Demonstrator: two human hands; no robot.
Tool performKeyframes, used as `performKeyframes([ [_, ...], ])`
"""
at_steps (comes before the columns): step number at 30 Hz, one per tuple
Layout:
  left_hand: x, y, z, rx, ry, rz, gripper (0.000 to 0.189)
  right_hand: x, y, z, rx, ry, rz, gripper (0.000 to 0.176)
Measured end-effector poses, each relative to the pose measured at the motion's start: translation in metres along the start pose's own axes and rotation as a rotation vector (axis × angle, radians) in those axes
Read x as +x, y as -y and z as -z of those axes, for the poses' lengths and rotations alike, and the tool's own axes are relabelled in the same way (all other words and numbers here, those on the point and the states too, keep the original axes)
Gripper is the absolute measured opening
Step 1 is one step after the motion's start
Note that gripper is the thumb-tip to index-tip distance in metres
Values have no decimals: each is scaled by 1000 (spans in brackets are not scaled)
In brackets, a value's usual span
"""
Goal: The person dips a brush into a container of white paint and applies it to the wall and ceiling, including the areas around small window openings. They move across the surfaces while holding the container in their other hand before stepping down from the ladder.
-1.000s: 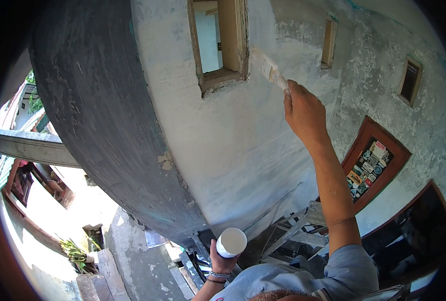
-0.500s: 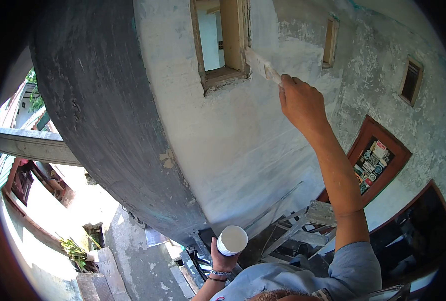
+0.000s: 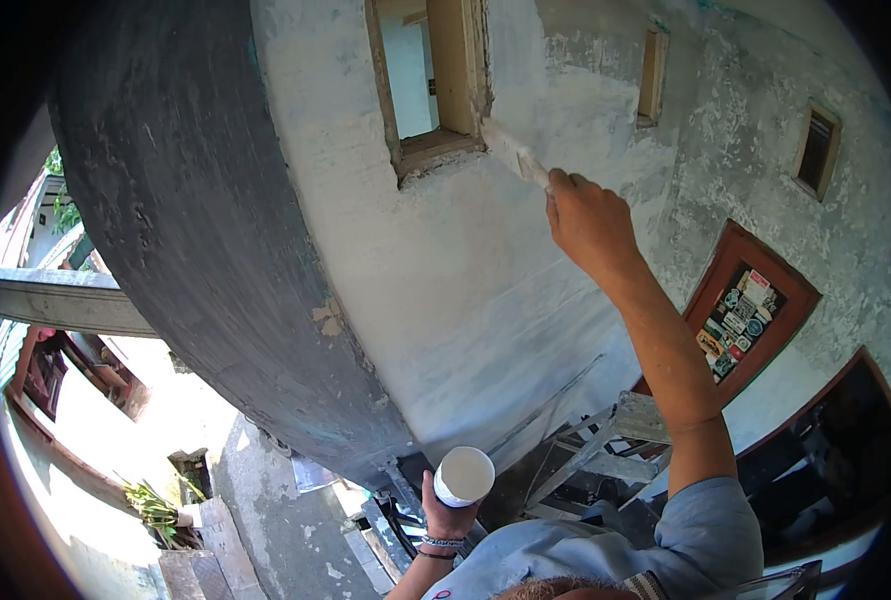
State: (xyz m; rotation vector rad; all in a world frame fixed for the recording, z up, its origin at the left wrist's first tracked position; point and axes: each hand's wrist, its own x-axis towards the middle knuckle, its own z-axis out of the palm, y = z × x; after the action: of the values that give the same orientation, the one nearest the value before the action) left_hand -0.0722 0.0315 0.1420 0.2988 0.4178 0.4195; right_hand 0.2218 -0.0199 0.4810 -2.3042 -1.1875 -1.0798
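A paintbrush (image 3: 517, 156) with a pale, paint-covered head and handle is gripped in my right hand (image 3: 590, 220). Its bristle end meets the wall beside the lower right corner of the wooden window frame (image 3: 427, 157). White paint covers much of the wall (image 3: 435, 270) around and below that window. Low in the view, my left hand (image 3: 448, 517) is wrapped around a white paint cup (image 3: 464, 477), held upright close to my body. Something pale shows inside the cup.
A dark grey curved column (image 3: 195, 220) stands left of the white wall. Below my right arm is a wooden ladder-like stand (image 3: 590, 460). A red-framed panel with stickers (image 3: 743, 310) and small windows (image 3: 818, 150) lie to the right. Potted plants (image 3: 160, 510) sit lower left.
My right hand and the brush have moved slightly down along the window's right edge. The view has shifted a little; my left hand still holds the cup in place.
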Motion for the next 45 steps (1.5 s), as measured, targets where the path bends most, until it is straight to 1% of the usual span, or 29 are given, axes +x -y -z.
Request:
performKeyframes([
  [2, -2, 0, 1, 9, -22, 15, 59, -19, 2, -7, 12, 86, -8, 14],
  [4, -1, 0, 2, 66, 49, -9, 62, -27, -4, 3, 14, 133, -4, 15],
  [6, 0, -1, 5, 91, 27, -17, 62, -30, -16, 16, 35, 182, 2, 15],
  [7, 0, -4, 6, 98, 58, -21, 62, -26, -23, 25, 59, 163, -30, 15],
  [9, 0, -8, 0, 92, 34, -64, 62, -11, -37, 51, 110, 143, -130, 16],
  [10, -4, -9, -5, 85, 20, -82, 62, 0, -43, 66, 86, 138, -175, 19],
  [13, -8, -15, -12, 103, 52, -117, 64, 44, -62, 94, 83, -120, -192, 29],
  [15, -5, -17, -12, 78, 43, -132, 63, 86, -63, 117, 96, -317, -135, 30],
  [17, 4, -15, 0, -4, 40, -165, 61, 135, -58, 137, 119, -517, -63, 30],
  [19, 11, -15, 7, -78, 64, -182, 59, 180, -40, 163, 46, -603, -8, 34],
  [21, 13, -16, 10, -135, 113, -172, 58, 215, -18, 183, -15, -638, 19, 33],
  [23, 10, -14, 2, -127, 27, -213, 59, 240, 6, 194, -120, -627, 53, 31],
  [24, 7, -14, -4, -124, -16, -234, 59, 251, 15, 195, -136, -642, 73, 30],
  [26, -8, -17, -22, -50, 15, -237, 61, 270, 34, 191, -166, -675, 116, 29],
  [29, -18, -19, -27, -10, 1, -237, 64, 282, 59, 176, -233, -621, 53, 28],
  [32, -14, -20, -13, -15, -40, -255, 67, 271, 61, 172, -158, -532, 57, 28],
  [35, -12, -24, 6, -13, -77, -243, 70, 270, 56, 178, -70, -660, 35, 28],
  [36, -14, -27, 6, -7, -89, -234, 70, 270, 61, 179, -77, -677, 58, 27],
  [39, -17, -29, -2, 39, -90, -297, 70, 278, 75, 179, -100, -724, 100, 26],
  [41, -2, -28, 20, -16, -29, -286, 71, 296, 73, 172, -120, -745, 95, 24],
  [42, -5, -32, 14, -43, 0, -280, 71, 298, 71, 172, -126, -729, 69, 23],
  [45, -20, -36, -8, -91, -146, -244, 71, 298, 72, 175, -131, -693, 14, 21],
])
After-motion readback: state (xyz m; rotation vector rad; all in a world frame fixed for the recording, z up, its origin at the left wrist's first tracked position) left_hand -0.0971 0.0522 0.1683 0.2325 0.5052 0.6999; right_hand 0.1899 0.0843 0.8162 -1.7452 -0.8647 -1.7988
